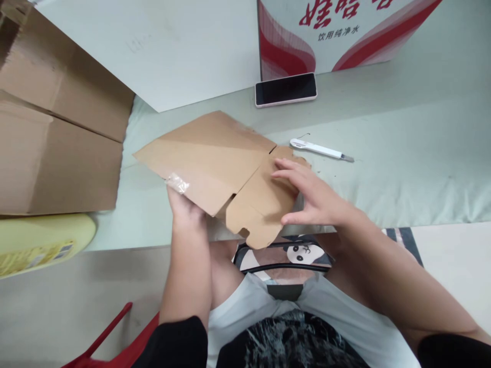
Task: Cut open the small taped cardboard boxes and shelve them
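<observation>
A brown cardboard box (207, 153), partly flattened, lies tilted at the front edge of the table. Clear tape shows on its left side, and its notched end flap (264, 199) points toward me. My left hand (186, 207) holds the box from below at the taped side; most of its fingers are hidden underneath. Over the flap, my right hand (307, 197) is open, thumb and fingers apart, with the fingertips at the cardboard. Just beyond the right hand, a white utility knife (321, 149) rests with its blade out, pointing right.
A phone (286, 90) lies against a red and white carton (345, 36) at the back. Large brown boxes (76, 163) stand on the left beside a white panel (153, 46). A yellow bottle (46, 240) is at the table's left front. Pale green cloth (402, 153) covers the table.
</observation>
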{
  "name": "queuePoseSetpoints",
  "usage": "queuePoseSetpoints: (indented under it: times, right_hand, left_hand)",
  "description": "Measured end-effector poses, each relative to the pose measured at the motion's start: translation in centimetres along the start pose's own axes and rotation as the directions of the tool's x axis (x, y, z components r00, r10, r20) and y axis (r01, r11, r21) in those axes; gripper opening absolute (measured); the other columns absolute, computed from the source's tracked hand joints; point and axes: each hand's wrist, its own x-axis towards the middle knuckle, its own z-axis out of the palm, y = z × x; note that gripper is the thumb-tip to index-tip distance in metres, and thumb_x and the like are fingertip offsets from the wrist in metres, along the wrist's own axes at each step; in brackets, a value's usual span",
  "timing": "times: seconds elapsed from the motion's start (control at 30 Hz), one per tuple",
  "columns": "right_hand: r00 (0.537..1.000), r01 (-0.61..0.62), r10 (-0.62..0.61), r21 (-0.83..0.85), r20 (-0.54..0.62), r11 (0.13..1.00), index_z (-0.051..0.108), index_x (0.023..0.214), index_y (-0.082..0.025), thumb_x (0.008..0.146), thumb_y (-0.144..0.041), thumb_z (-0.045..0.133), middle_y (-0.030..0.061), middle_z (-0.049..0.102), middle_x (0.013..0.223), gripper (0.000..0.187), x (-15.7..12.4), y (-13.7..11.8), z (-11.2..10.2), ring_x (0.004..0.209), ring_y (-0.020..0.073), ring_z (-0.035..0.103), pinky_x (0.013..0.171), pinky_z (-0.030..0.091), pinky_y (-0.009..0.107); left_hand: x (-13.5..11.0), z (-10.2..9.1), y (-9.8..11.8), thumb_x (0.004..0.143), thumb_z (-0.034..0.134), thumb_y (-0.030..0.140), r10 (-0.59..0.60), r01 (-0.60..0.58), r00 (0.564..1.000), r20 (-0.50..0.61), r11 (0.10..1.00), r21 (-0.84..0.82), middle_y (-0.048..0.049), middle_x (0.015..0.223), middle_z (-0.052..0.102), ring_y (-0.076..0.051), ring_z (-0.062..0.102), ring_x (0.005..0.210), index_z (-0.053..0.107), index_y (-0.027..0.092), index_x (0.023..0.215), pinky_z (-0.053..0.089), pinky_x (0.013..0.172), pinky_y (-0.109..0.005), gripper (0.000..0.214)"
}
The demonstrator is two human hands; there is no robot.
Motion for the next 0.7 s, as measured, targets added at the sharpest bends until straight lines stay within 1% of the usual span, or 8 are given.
queuePoseSetpoints:
  times: [0.07,0.13,0.23,0.37,0.43,0.53,0.6,0.7]
  right_hand:
    - [1.000,-0.015,0.016,-0.031,0.013,0.999,0.055,0.148,-0.021,0.070,-0.092,0.064,0.0233,0.038,0.169,0.106,0.3,-0.9,1.0,0.159,0.0502,0.030,0.125,0.023,0.077]
    - [0.998,-0.052,0.053,-0.065,0.023,0.997,0.052,0.152,-0.023,0.070,-0.091,0.065,0.0227,0.034,0.171,0.107,0.5,-1.9,1.8,0.160,0.0545,0.024,0.122,0.018,0.083]
    - [0.995,-0.099,0.100,-0.071,0.012,0.993,0.047,0.155,-0.026,0.074,-0.083,0.069,0.0208,0.028,0.174,0.102,0.7,-2.8,2.3,0.161,0.0546,0.018,0.122,0.019,0.083]
    - [0.993,-0.112,0.112,-0.031,-0.030,0.993,0.046,0.154,-0.024,0.083,-0.070,0.067,0.0210,0.031,0.173,0.088,0.6,-2.9,1.9,0.162,0.0500,0.022,0.124,0.024,0.079]
    - [0.993,-0.110,0.109,-0.026,-0.041,0.994,0.047,0.152,-0.022,0.086,-0.065,0.065,0.0226,0.033,0.171,0.081,0.6,-3.0,1.7,0.162,0.0482,0.025,0.125,0.025,0.078]
    - [0.991,-0.123,0.121,-0.047,-0.053,0.991,0.048,0.150,-0.019,0.089,-0.058,0.062,0.0246,0.035,0.170,0.074,0.6,-3.6,1.8,0.162,0.0459,0.025,0.126,0.025,0.076]
    - [0.989,-0.136,0.132,-0.055,-0.065,0.989,0.049,0.149,-0.018,0.088,-0.059,0.063,0.0256,0.035,0.169,0.075,0.6,-3.9,2.0,0.162,0.0461,0.025,0.126,0.026,0.075]
    - [0.986,-0.130,0.128,-0.014,-0.104,0.991,0.053,0.148,-0.020,0.088,-0.068,0.060,0.0234,0.039,0.168,0.076,0.7,-3.6,1.5,0.160,0.0451,0.031,0.126,0.029,0.073]
  left_hand:
    - [0.2,0.7,0.0,0.091,0.065,0.058,0.050,-0.048,0.998,0.048,0.998,-0.035,-0.0111,0.113,0.076,-0.029,0.071,0.115,0.071,0.024,0.112,0.061,0.089,-0.038,0.041]
    - [0.0,1.1,-0.1,0.093,0.064,0.054,0.074,-0.071,0.995,0.066,0.996,-0.053,-0.0102,0.112,0.077,-0.028,0.071,0.115,0.072,0.025,0.115,0.061,0.090,-0.038,0.038]
    - [-0.6,1.3,-0.2,0.091,0.067,0.058,0.119,-0.116,0.992,0.034,0.991,-0.059,-0.0090,0.112,0.078,-0.030,0.070,0.120,0.072,0.027,0.116,0.061,0.094,-0.039,0.041]
    - [-1.0,1.6,-0.2,0.084,0.073,0.066,0.141,-0.137,0.987,0.071,0.989,-0.055,-0.0094,0.117,0.078,-0.034,0.066,0.130,0.072,0.030,0.119,0.061,0.100,-0.043,0.051]
    - [-1.1,1.9,-0.1,0.083,0.073,0.067,0.151,-0.145,0.983,0.101,0.987,-0.066,-0.0089,0.119,0.078,-0.035,0.065,0.132,0.072,0.031,0.120,0.061,0.102,-0.043,0.052]
    - [-1.1,2.3,-0.1,0.084,0.072,0.068,0.176,-0.165,0.977,0.120,0.981,-0.100,-0.0080,0.120,0.078,-0.034,0.066,0.133,0.072,0.031,0.121,0.061,0.102,-0.043,0.051]
    - [-1.1,2.4,-0.2,0.084,0.072,0.069,0.176,-0.163,0.976,0.124,0.981,-0.109,-0.0081,0.119,0.078,-0.034,0.066,0.132,0.073,0.031,0.119,0.062,0.100,-0.043,0.051]
    - [-1.1,2.4,-0.2,0.084,0.073,0.067,0.145,-0.135,0.977,0.153,0.988,-0.075,-0.0084,0.117,0.079,-0.035,0.067,0.130,0.074,0.031,0.117,0.063,0.097,-0.044,0.050]
